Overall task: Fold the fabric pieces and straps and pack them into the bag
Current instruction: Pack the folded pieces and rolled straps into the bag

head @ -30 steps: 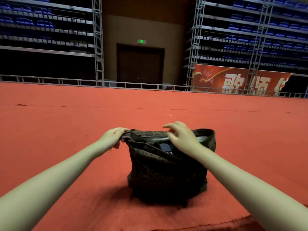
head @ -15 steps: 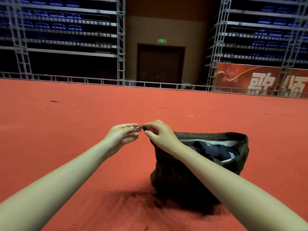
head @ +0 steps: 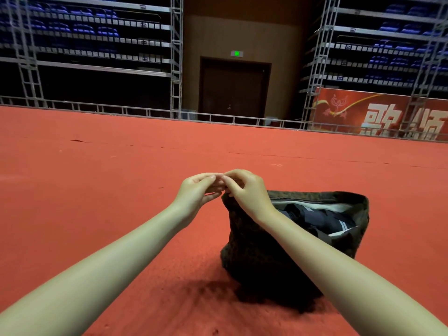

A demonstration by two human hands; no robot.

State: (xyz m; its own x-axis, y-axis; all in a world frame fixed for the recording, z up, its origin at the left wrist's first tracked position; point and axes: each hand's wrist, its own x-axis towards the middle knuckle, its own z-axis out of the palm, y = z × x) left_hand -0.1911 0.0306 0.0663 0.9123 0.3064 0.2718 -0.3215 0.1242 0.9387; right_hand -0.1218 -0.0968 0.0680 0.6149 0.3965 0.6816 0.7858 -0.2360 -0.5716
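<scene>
A dark camouflage bag (head: 254, 251) stands upright on the red carpet, its mouth open toward the right. Dark folded fabric with white stripes (head: 315, 217) lies inside it. My left hand (head: 197, 192) and my right hand (head: 244, 190) meet at the bag's left top corner. Both pinch the rim there with fingertips almost touching. What sits between the fingertips is hidden by the fingers.
Red carpet (head: 97, 190) spreads all around the bag. A low metal railing (head: 145, 110) edges the carpet far ahead, with scaffold seating, a dark door (head: 234, 88) and a red banner (head: 378, 115) behind it.
My right hand left the middle of the bag's mouth and joined my left hand at the left corner. The bag now appears further right, with its inside showing.
</scene>
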